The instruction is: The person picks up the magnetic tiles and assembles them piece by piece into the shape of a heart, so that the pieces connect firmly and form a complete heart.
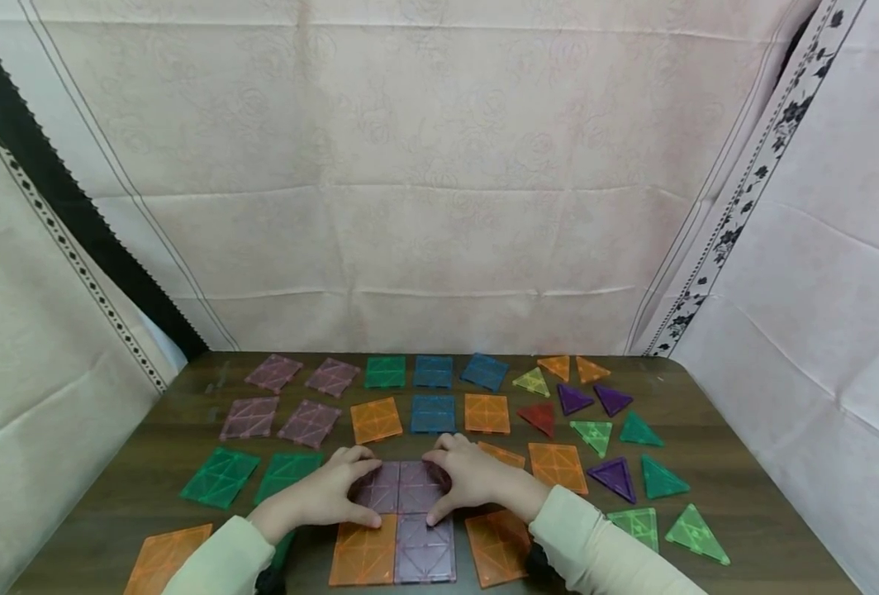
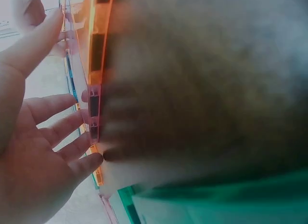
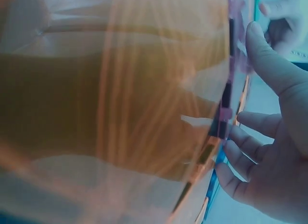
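Four-part square of translucent magnetic tiles lies flat at the table's front: upper-left purple tile (image 1: 377, 492), upper-right purple tile (image 1: 415, 489), orange tile (image 1: 363, 555) lower left, lower-right purple tile (image 1: 425, 558). My left hand (image 1: 328, 489) spans the left side of the upper row, fingertips by its outer edge, thumb over the orange tile's top. Mirroring it, my right hand (image 1: 480, 478) has fingertips at the upper-right corner and thumb over the lower-right purple tile. In the left wrist view, extended fingers (image 2: 62, 130) meet a tile edge (image 2: 94, 108); the right wrist view shows fingers (image 3: 245, 142) likewise.
Purple squares (image 1: 309, 423) and green squares (image 1: 220, 478) lie to the left. Blue squares (image 1: 433, 413) and orange squares (image 1: 557, 467) lie behind and right. Several small triangles (image 1: 613, 478) spread farther right. White cloth (image 1: 439, 207) hangs behind the wooden table (image 1: 744, 512).
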The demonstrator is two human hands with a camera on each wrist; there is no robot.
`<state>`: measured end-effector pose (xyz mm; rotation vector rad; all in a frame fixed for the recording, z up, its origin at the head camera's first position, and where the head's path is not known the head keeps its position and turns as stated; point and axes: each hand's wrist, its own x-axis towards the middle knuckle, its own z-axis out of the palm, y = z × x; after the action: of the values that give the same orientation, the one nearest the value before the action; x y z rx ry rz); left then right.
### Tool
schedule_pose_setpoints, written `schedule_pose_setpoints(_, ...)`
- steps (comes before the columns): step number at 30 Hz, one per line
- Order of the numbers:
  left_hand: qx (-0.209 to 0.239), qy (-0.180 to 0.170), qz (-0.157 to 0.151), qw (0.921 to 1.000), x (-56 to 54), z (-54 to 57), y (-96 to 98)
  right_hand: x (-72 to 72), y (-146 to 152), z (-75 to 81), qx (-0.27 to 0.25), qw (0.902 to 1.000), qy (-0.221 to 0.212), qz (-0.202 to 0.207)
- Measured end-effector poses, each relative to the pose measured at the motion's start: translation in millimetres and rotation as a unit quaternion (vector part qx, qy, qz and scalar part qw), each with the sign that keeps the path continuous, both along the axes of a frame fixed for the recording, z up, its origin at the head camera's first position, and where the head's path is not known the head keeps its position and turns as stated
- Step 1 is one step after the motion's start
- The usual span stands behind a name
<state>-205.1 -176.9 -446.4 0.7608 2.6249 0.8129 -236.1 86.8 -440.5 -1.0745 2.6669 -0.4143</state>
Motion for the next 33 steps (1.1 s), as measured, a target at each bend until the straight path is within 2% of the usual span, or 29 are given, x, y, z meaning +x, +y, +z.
schedule_pose_setpoints(6, 0.006, -0.001, -0.01, 0.9999, 9.7, 1.7, -5.0, -5.8, 23, 6.9, -0.044, 0.9984, -0.018, -0.031)
schedule_pose_setpoints(10, -0.004, 0.008, -0.018, 0.9998, 12.0, 0.6, -9.6, -7.9, 43, 10.8, -0.069, 0.9952, -0.031, -0.061)
schedule_pose_setpoints(14, -0.01, 0.003, -0.018, 0.9998, 13.0, -0.5, -12.6, -8.2, 61, 11.3, -0.086, 0.9909, -0.043, -0.094)
schedule_pose_setpoints(18, -0.01, -0.005, -0.015, 0.9998, 14.5, -0.7, -13.8, -7.6, 71, 9.4, -0.066, 0.991, -0.031, -0.112)
schedule_pose_setpoints(25, -0.005, -0.01, -0.007, 0.9999, 16.8, 2.0, -13.8, -8.4, 75, 4.3, -0.013, 0.9925, -0.018, -0.12)
schedule_pose_setpoints(33, 0.003, -0.017, -0.008, 0.9998, 16.4, 0.8, -12.9, -8.9, 75, 0.4, -0.025, 0.9903, -0.019, -0.135)
